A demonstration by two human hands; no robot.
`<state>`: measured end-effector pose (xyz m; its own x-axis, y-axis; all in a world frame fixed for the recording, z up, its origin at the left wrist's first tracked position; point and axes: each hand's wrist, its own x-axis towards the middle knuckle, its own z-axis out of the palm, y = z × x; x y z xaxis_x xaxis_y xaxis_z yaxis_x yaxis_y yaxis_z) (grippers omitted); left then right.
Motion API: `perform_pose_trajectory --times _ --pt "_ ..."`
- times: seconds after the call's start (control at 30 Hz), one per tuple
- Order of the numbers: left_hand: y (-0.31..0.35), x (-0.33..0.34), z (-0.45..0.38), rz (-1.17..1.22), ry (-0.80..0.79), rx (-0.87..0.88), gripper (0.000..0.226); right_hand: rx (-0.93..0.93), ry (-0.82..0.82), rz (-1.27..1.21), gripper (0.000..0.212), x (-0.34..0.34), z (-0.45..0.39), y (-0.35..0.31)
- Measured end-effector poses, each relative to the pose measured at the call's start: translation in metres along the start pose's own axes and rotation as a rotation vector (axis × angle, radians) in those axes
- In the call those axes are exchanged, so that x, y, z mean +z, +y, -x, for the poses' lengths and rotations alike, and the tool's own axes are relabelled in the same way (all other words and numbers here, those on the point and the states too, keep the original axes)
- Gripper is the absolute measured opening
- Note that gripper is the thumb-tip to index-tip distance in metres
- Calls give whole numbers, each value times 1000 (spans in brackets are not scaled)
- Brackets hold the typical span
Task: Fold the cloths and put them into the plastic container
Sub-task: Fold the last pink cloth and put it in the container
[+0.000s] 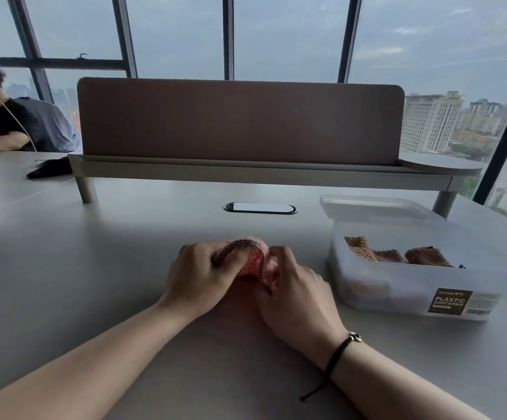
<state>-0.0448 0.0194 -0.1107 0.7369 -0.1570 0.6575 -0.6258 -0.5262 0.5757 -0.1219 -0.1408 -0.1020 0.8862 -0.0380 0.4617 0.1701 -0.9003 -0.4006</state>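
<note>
Bare table [94,268] is seen left of centre. The right side is blocked by the plastic container [397,286], the rear by a raised shelf [246,174].

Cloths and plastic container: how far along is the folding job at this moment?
Done: several brown folded cloths already sit in the open translucent plastic container. In hand: the left hand and right hand both grip a pink cloth with a dark edge, bunched mid-fold over the grey table. Left: finish this fold and put it in.
</note>
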Motion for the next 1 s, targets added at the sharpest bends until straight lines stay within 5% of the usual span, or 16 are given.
perform_pose_trajectory --times 0.2,0.47,0.67,0.87,1.0 --pt "10 -4 -1 78 74 -37 12 109 123 -180 32 -8 5 14" --pt "45 -81 -34 187 -24 20 15 80 430 -637 16 -79 1 -13" --pt "91 -146 -68 569 -59 -149 25 72 559 -889 12 -144 -16 -35" --pt "46 -129 -69 548 -189 -464 21 216 322 -732 19 -92 -52 -10" --pt "-20 -86 -39 291 -231 -620 6 265 193 -496 20 -26 -56 17"
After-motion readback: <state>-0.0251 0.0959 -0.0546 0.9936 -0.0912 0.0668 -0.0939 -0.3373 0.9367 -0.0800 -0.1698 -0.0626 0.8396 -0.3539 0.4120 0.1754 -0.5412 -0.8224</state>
